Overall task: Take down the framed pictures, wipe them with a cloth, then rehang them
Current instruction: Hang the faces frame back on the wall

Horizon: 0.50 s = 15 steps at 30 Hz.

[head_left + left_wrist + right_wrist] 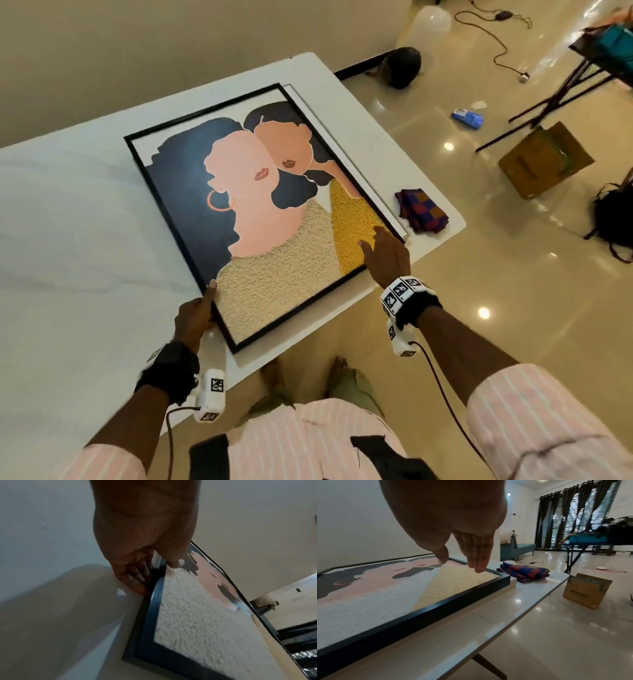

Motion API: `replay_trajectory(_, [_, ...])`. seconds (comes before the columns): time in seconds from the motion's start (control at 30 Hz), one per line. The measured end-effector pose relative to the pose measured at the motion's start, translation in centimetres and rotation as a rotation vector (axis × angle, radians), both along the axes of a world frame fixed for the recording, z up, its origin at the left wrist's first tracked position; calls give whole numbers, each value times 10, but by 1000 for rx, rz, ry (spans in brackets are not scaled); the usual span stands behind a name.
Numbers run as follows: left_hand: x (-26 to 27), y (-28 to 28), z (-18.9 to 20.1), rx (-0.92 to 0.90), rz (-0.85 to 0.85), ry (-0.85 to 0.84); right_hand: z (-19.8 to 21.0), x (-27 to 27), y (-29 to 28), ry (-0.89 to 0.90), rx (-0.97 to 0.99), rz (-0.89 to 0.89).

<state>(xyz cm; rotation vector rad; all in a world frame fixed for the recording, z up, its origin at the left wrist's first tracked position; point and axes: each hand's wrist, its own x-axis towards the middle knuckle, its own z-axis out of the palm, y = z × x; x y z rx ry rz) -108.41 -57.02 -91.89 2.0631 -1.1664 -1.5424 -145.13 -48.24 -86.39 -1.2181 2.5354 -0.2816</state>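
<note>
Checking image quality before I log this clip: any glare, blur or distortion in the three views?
Head view: ceiling-light glare spots on the floor, table edges bowed by the wide angle. Left wrist: left hand soft and blurred, framed picture edge curved. Right wrist: right hand out of focus, dim, windows bright.

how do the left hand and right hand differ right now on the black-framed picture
The left hand grips the black-framed picture at its near left edge, thumb on the front and fingers beneath. The right hand is flat, fingers straight, holding nothing, above the yellow corner. Both wear wrist cameras.
</note>
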Motion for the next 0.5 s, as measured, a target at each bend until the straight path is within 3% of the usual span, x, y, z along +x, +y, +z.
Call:
replay_trajectory(0.13, [-15,13,2,-28,90,-116,-7,-31,-23,153,119,22])
replay_trajectory(0.27, [-25,36,-1,22,209,-92,-23,-57,-40,62,145,33])
replay_trajectory(0.43, [-48,64,3,29,309,-174,-26,-70,-35,50,111,140])
replay_trajectory(0.5, [-60,68,12,35,351,-236,-28,-79,-38,-37,111,111])
